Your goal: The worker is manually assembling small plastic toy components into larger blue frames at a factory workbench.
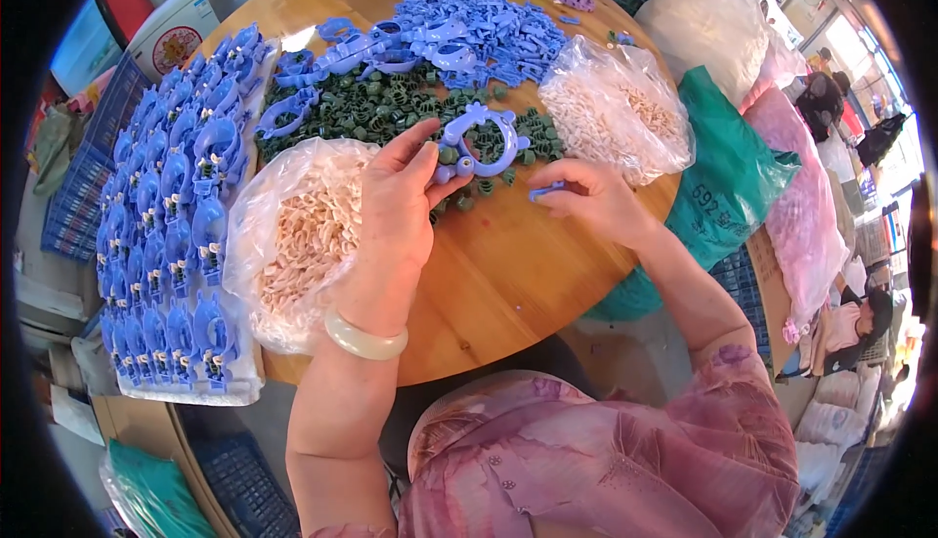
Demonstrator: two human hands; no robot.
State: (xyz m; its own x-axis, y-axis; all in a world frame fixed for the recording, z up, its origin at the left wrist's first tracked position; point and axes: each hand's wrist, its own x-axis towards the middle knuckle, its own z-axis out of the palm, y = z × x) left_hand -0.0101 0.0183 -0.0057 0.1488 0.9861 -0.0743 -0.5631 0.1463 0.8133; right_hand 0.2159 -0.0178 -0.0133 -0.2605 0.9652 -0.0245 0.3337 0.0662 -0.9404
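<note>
My left hand is closed on a light-blue plastic ring-shaped frame, held up over the table with its round opening showing. Small rounded knobs stick out from its rim, and a dark green bit shows near my fingers. To the right, my right hand pinches a small blue plastic piece between thumb and fingertips, apart from the frame. Behind both hands spreads a heap of dark green plastic parts. A pile of small blue pieces lies beyond it, with several larger blue frames beside it.
Clear bags of cream-coloured pieces, a left bag and a right bag, rest on the round wooden table. At left, rows of blue frames stand on a white board. Green plastic bags crowd the right edge.
</note>
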